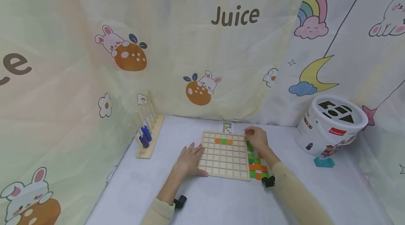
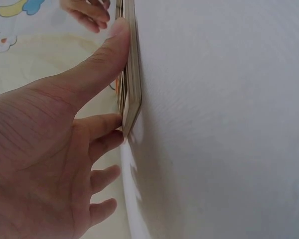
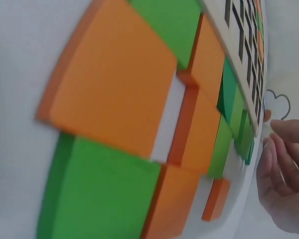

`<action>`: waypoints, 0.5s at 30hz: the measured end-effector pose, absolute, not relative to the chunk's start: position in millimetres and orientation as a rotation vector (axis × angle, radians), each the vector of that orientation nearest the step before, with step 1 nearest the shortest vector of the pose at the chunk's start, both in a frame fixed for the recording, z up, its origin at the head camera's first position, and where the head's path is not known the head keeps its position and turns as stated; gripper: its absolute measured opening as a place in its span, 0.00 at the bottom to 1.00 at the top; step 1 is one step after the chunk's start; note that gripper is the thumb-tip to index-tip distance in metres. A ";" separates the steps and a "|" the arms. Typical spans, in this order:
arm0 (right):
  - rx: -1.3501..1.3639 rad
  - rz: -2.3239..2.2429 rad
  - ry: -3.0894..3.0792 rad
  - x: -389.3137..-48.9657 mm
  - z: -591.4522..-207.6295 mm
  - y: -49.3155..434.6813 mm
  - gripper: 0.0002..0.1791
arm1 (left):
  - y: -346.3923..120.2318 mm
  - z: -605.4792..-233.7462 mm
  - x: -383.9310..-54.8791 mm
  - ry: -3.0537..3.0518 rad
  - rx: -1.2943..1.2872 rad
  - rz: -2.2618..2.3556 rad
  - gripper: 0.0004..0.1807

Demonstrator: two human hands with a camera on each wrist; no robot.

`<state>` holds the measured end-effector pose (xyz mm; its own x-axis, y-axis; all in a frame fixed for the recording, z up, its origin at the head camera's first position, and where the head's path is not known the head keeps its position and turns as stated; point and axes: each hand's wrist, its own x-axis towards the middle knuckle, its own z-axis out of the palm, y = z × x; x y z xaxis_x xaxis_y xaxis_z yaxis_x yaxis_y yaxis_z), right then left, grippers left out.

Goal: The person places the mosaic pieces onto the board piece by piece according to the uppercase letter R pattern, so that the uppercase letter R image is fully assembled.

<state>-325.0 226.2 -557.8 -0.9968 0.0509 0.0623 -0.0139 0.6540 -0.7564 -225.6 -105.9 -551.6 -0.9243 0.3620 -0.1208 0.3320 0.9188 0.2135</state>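
Note:
A light wooden grid board [image 1: 223,161] lies flat on the table, with two orange tiles and one green tile [image 1: 223,141] in a row near its far edge. My left hand [image 1: 189,160] is spread at the board's left side, fingertips on its edge and thumb [image 2: 102,62] along the near corner. My right hand [image 1: 257,137] is at the far right corner, its fingers bent and fingertips close together. In the right wrist view that hand [image 3: 286,172] shows thumb and fingers near the board corner; I cannot tell whether they hold a tile.
Loose green tiles and orange tiles [image 3: 114,79] lie along the board's right side. A printed pattern card [image 1: 227,127] sits behind the board. To the left stands a wooden peg rack [image 1: 146,151] with blue pieces. A white bucket [image 1: 329,130] and a teal block [image 1: 324,162] are on the right.

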 end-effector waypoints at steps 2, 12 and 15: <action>-0.047 1.240 -2.800 -324.0 -557.9 230.2 0.18 | -106.2 -551.4 -225.7 2.925 0.532 0.288 0.66; -0.074 1.066 -2.891 -320.0 -560.0 239.0 0.16 | -107.0 -551.3 -224.9 2.931 0.541 0.303 0.65; -0.045 1.062 -2.898 -321.0 -560.3 240.4 0.16 | -106.8 -550.9 -225.1 2.932 0.544 0.300 0.65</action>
<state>-321.0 240.4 -560.3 -0.9981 0.0462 0.0419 0.0082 0.7631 -0.6462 -225.1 -106.8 -550.9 -0.9242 0.3674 -0.1044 0.3387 0.9146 0.2208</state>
